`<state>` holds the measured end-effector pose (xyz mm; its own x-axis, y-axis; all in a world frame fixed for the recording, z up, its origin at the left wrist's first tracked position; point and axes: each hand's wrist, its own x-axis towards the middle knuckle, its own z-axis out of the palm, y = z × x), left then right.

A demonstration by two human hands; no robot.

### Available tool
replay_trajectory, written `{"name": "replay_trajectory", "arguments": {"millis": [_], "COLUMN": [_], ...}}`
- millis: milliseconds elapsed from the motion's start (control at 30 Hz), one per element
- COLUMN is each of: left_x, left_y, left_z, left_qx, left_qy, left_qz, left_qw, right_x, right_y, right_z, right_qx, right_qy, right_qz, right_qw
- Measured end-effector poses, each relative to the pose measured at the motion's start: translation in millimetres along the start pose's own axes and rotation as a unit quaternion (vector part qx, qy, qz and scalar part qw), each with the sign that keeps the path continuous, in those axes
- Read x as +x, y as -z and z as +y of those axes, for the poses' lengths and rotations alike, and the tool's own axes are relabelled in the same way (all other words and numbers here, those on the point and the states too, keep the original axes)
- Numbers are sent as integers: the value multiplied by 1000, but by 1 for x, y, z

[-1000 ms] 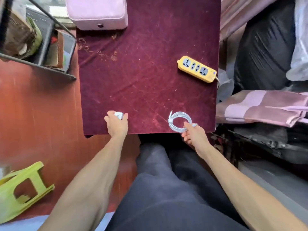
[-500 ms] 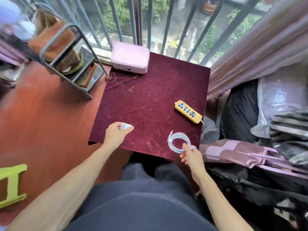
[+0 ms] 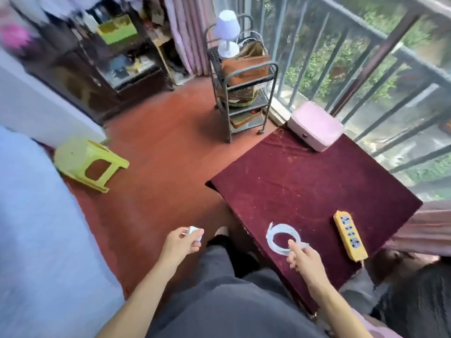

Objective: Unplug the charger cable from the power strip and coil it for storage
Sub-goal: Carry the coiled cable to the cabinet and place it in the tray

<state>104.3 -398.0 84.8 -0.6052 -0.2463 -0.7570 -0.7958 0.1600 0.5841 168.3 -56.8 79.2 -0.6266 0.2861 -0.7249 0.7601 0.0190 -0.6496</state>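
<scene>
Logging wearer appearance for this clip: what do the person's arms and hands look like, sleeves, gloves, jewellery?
Both arms are bare to the frame's edge; no sleeves show. The left hand and right hand wear no gloves, rings or watch that the picture shows.

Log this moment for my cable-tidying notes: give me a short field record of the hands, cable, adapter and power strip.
left hand: off the table, pinching white charger adapter
right hand: on coiled white cable
cable: looped, lying on maroon tablecloth
power strip: yellow, on the cloth, right of the coil, nothing plugged in
pink case: table's far corner
</scene>
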Motion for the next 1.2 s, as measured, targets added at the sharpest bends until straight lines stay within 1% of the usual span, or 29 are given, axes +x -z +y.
{"name": "replay_trajectory", "arguments": {"millis": [100,167,333,467,633,733,867,1200], "left_x": [-2,3,33,59,99,130,173,272], "left_y": [41,66,117,163,220,248,278,326], "left_z": [-29,-41,-47,-27,25,62,113,244], "left_qx": [-68,-106,-135,-145,-159,-162,-162,-76], "left_qy": [44,61,62,54,30,18,1,10], "left_qz": [69,94,118,122,125,122,120,124], "left_qw": [994,988,982,980,979,979,979,989], "right_x": [9,17,46,65,82,92,115,220], "right_y": [-37,-67,-153,-220,-297,-330,-366,-451], "right_z": [-32,-55,-102,-134,-189,-224,-266,-386], "right_qx": [-33,-56,-135,-166,-150,-124,-120,-163], "right_qy": [8,23,79,77,83,78,75,33], "right_qz": [-40,-63,-103,-114,-110,-109,-111,-131], "right_qw": [999,996,982,976,979,983,984,977]}}
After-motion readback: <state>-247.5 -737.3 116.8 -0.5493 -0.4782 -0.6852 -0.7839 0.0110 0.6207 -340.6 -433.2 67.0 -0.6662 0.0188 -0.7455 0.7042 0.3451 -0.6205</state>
